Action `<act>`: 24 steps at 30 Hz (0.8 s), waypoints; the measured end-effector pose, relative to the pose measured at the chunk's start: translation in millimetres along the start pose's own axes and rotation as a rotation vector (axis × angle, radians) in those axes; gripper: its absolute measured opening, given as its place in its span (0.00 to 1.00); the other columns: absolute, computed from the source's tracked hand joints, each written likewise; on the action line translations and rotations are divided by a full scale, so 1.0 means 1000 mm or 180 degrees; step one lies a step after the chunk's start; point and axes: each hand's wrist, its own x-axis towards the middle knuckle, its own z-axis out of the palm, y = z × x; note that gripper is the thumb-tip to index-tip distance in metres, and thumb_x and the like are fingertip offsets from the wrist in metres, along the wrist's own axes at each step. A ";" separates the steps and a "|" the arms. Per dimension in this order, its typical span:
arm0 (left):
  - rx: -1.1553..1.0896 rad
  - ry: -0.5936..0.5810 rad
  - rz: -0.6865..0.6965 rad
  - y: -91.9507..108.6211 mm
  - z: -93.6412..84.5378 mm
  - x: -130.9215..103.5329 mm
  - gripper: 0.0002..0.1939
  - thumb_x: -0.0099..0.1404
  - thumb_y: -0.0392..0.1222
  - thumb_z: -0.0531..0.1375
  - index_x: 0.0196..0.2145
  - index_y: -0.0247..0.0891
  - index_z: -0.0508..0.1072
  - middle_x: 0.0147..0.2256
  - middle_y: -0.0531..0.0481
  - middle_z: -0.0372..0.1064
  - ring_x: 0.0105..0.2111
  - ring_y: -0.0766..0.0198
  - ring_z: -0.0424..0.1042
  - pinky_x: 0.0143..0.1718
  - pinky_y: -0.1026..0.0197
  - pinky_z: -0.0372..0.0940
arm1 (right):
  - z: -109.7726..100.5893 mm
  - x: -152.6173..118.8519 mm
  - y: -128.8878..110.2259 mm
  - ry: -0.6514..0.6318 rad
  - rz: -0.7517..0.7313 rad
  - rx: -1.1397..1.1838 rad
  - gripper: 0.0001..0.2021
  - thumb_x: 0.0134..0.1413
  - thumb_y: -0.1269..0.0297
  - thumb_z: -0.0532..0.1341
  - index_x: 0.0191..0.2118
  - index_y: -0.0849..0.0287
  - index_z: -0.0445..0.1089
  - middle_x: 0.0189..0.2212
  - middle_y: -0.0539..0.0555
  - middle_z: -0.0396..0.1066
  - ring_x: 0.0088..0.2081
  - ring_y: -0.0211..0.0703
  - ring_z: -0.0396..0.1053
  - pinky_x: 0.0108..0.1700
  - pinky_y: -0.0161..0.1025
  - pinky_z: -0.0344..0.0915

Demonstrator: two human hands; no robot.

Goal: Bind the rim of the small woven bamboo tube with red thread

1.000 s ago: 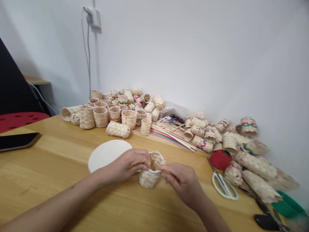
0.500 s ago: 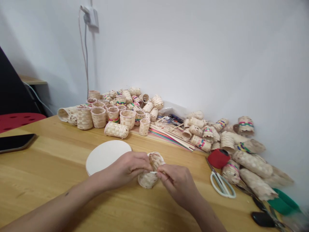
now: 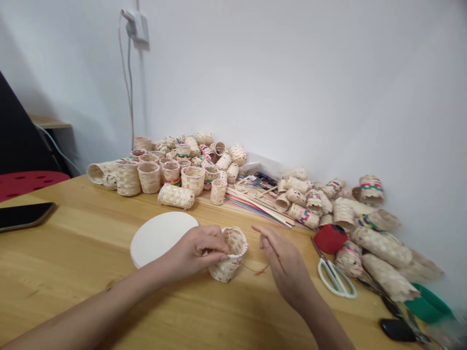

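Note:
A small woven basket (image 3: 223, 270) stands slightly tilted on the wooden table, its mouth facing up. My left hand (image 3: 206, 248) pinches the left side of its rim between thumb and fingers. Pinkish stitching shows along the right part of the rim. A thin reddish thread (image 3: 258, 272) runs from the basket's right side toward my right hand (image 3: 279, 257). That hand is off the basket, to its right, with the index finger stretched out and the thumb near the other fingers; whether it holds the thread is unclear.
A white round disc (image 3: 160, 238) lies left of the basket, a phone (image 3: 25, 215) at far left. Many woven baskets (image 3: 149, 177) line the wall. White-handled scissors (image 3: 335, 278), a red object (image 3: 330, 238) and a green roll (image 3: 428, 304) lie at right.
My right hand has let go of the rim and moved right, away from the basket. The thread and more of the rim now show. My left hand stays at the rim.

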 end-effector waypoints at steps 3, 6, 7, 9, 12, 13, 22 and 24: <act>-0.0004 -0.0063 0.0084 -0.001 0.000 -0.001 0.05 0.64 0.35 0.62 0.33 0.35 0.78 0.29 0.50 0.69 0.29 0.67 0.67 0.31 0.68 0.57 | 0.005 -0.001 0.003 -0.0043 -0.0160 0.0040 0.16 0.64 0.70 0.48 0.54 0.62 0.64 0.30 0.52 0.74 0.33 0.41 0.73 0.37 0.35 0.67; 0.0015 -0.0065 0.0153 -0.001 0.000 -0.001 0.05 0.63 0.36 0.62 0.33 0.35 0.79 0.28 0.51 0.68 0.28 0.68 0.67 0.30 0.68 0.57 | 0.007 -0.002 0.001 0.0120 -0.0089 0.0105 0.09 0.64 0.69 0.52 0.45 0.59 0.67 0.30 0.52 0.76 0.31 0.40 0.74 0.34 0.33 0.67; 0.0022 -0.0071 0.0160 0.000 0.001 -0.001 0.05 0.63 0.36 0.62 0.33 0.35 0.79 0.28 0.51 0.68 0.29 0.67 0.67 0.30 0.68 0.56 | 0.006 -0.002 0.001 0.0183 -0.0184 0.0085 0.08 0.64 0.69 0.52 0.41 0.58 0.69 0.30 0.52 0.76 0.32 0.40 0.74 0.34 0.34 0.67; 0.0028 -0.0100 0.0159 0.001 0.000 -0.001 0.05 0.64 0.36 0.62 0.33 0.36 0.79 0.28 0.51 0.67 0.29 0.67 0.67 0.30 0.68 0.56 | 0.005 -0.001 0.000 0.0210 -0.0508 0.0029 0.09 0.64 0.68 0.53 0.37 0.57 0.70 0.31 0.52 0.76 0.32 0.41 0.73 0.35 0.34 0.66; 0.0032 -0.0081 0.0118 0.002 0.000 -0.001 0.05 0.64 0.35 0.61 0.32 0.35 0.78 0.29 0.51 0.67 0.29 0.67 0.67 0.31 0.68 0.56 | 0.004 0.000 -0.002 0.0161 -0.0812 0.0056 0.09 0.63 0.71 0.55 0.39 0.57 0.72 0.32 0.53 0.75 0.34 0.40 0.71 0.36 0.35 0.64; 0.0034 -0.0079 0.0107 0.002 0.000 -0.001 0.05 0.64 0.35 0.61 0.32 0.35 0.78 0.28 0.51 0.67 0.29 0.67 0.66 0.31 0.68 0.56 | 0.004 0.001 -0.002 0.0151 -0.0839 0.0026 0.08 0.63 0.72 0.55 0.39 0.57 0.72 0.32 0.53 0.74 0.34 0.41 0.69 0.36 0.35 0.64; 0.0009 -0.0155 0.0061 0.002 -0.001 -0.002 0.05 0.63 0.35 0.62 0.31 0.36 0.78 0.27 0.52 0.65 0.28 0.68 0.65 0.29 0.68 0.54 | 0.006 0.001 -0.005 -0.0226 -0.0830 -0.0221 0.12 0.58 0.78 0.57 0.38 0.55 0.74 0.28 0.51 0.66 0.31 0.40 0.62 0.30 0.34 0.55; 0.0010 -0.0189 0.0069 0.002 -0.001 -0.002 0.05 0.63 0.35 0.62 0.31 0.36 0.78 0.27 0.52 0.65 0.28 0.68 0.65 0.29 0.68 0.54 | 0.005 0.001 -0.004 -0.0317 -0.0799 -0.0224 0.12 0.57 0.79 0.58 0.38 0.55 0.74 0.29 0.51 0.65 0.32 0.40 0.62 0.31 0.34 0.54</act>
